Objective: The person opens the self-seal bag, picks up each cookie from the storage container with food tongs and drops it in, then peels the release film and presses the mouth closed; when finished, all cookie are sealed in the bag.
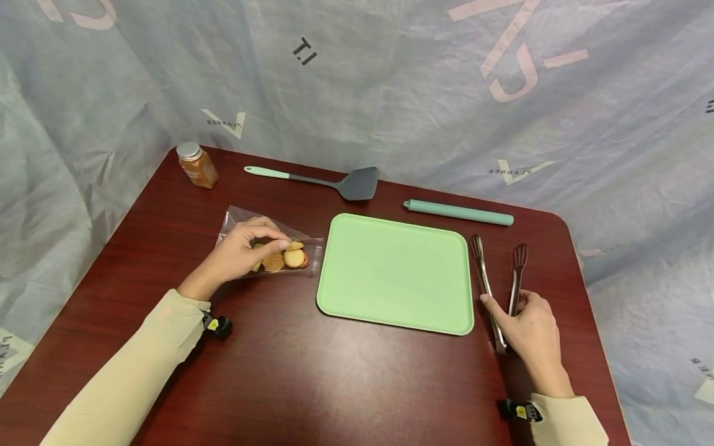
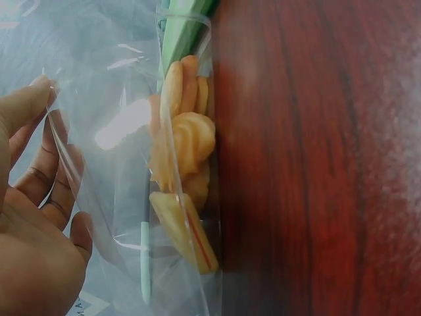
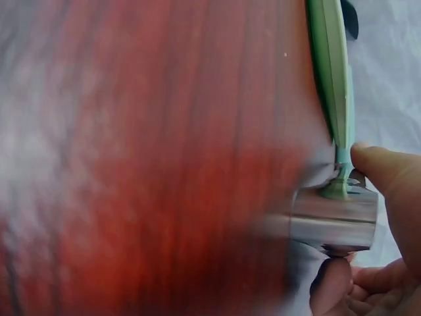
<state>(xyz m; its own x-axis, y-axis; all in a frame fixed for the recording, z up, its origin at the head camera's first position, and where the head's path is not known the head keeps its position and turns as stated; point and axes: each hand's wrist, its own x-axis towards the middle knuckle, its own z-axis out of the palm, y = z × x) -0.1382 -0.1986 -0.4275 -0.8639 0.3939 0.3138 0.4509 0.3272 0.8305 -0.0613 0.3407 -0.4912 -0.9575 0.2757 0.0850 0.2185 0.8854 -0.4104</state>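
From here I've got the L hand [image 1: 237,251] pinching the clear zip bag [image 1: 238,217] w/ cookies [image 1: 273,262] inside, on the dark-red surface [image 1: 312,378] just L of the green tray [image 1: 396,272] – and the R hand [image 1: 532,328] grasping the metal tongs [image 1: 484,279], arms apart, just R of it.

Long, plain cream sleeves clothe both arms. The left sleeve [image 1: 128,371], toward the table's [image 1: 357,390] left edge, wrinkles softly and bunches at the cuff; the right sleeve [image 1: 571,424], beside the right edge, shows only its lower part. Below the bare left hand [image 1: 242,251] sits a rounded black wrist device [image 1: 223,327] with a small yellow patch [image 1: 214,324]. By the bare right hand [image 1: 532,328], a matching black unit [image 1: 507,409] bears a yellow label [image 1: 521,411], its marking too small to read.
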